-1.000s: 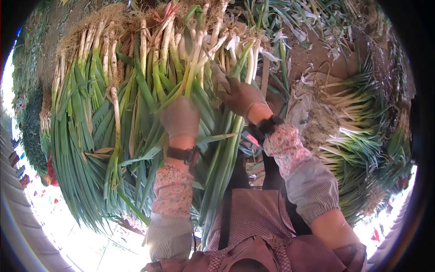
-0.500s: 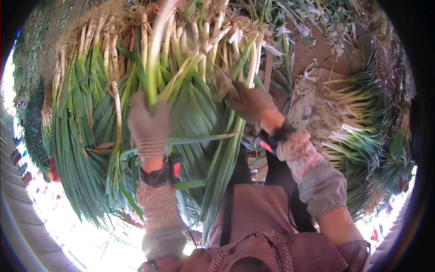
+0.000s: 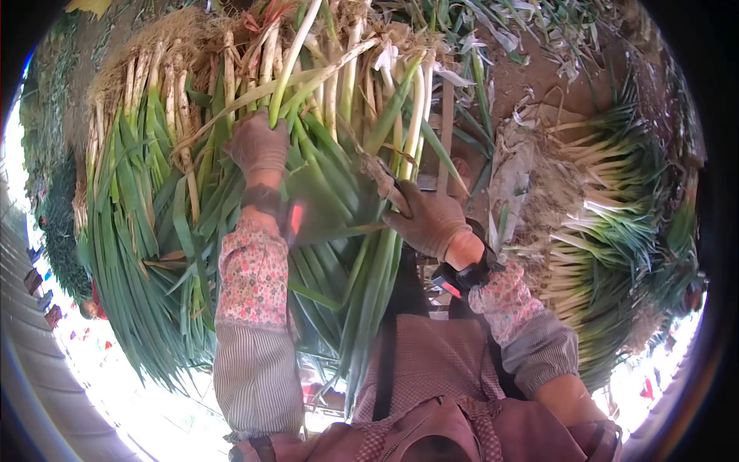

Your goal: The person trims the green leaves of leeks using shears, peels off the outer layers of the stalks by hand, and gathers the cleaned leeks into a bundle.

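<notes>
In the head view, my gloved left hand is closed around a leafy green onion, whose pale stalk points up and slightly right. Long green leaves lie under and around this hand. My gloved right hand grips a dirt-caked tool that looks like a knife, its tip pointing up and left. The knife is over the right part of a big pile of green onions, their roots at the far side and leaves toward me. A yellowish leaf crosses the stalks near my left hand.
Several pale-stalked green onions lie in a fanned heap to the right, beside a dirt-covered sheet. Loose leaves and peelings litter the brown ground at the top. A wooden strip stands between pile and sheet.
My left hand has moved away from me, up the pile, and the green onion in it now leans right. My right hand with the knife has shifted slightly toward me.
</notes>
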The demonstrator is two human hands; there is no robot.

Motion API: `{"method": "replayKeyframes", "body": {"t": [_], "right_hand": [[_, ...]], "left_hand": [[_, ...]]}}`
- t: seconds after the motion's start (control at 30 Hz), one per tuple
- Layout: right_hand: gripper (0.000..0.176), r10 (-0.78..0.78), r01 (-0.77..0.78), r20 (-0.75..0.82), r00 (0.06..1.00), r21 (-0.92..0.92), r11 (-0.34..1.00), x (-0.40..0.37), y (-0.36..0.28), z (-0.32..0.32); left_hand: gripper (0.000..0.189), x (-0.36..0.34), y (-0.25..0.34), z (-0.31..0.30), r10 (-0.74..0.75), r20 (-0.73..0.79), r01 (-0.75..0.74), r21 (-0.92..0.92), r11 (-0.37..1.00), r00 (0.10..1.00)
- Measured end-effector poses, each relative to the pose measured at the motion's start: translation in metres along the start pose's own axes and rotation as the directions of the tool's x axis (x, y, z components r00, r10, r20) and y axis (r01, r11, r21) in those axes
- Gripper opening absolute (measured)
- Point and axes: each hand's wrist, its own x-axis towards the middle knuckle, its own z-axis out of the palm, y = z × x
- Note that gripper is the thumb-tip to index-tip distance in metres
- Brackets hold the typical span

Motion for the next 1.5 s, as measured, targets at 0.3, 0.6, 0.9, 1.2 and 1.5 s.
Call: {"method": "replayKeyframes", "body": {"t": [0.3,0.6,0.9,1.2,1.5], "right_hand": [[0.052,0.310,-0.344,0.174,0.935,0.221,0.913,-0.010,-0.013,-0.031],[0.050,-0.023,0.029,-0.028,0.999,0.230,0.973,-0.070,-0.005,-0.022],[0.035,0.219,-0.309,0.345,0.913,0.232,0.922,-0.065,-0.024,-0.054],[0.047,0.243,-0.279,0.185,0.952,0.208,0.937,-0.067,-0.020,-0.035],[0.046,0.153,-0.182,0.137,0.979,0.232,0.956,-0.078,-0.031,-0.030]], "left_hand": [[0.042,-0.009,0.015,-0.021,0.067,0.426,-0.058,-0.034,0.998,0.902],[0.044,-0.089,0.033,-0.005,0.065,0.308,0.119,-0.542,0.832,0.949],[0.038,-0.109,0.050,0.031,0.005,0.240,0.126,-0.528,0.840,0.971],[0.036,-0.113,0.059,0.028,-0.002,0.262,0.152,-0.552,0.820,0.965],[0.032,-0.116,0.049,0.046,0.029,0.232,0.123,-0.613,0.780,0.972]]}}
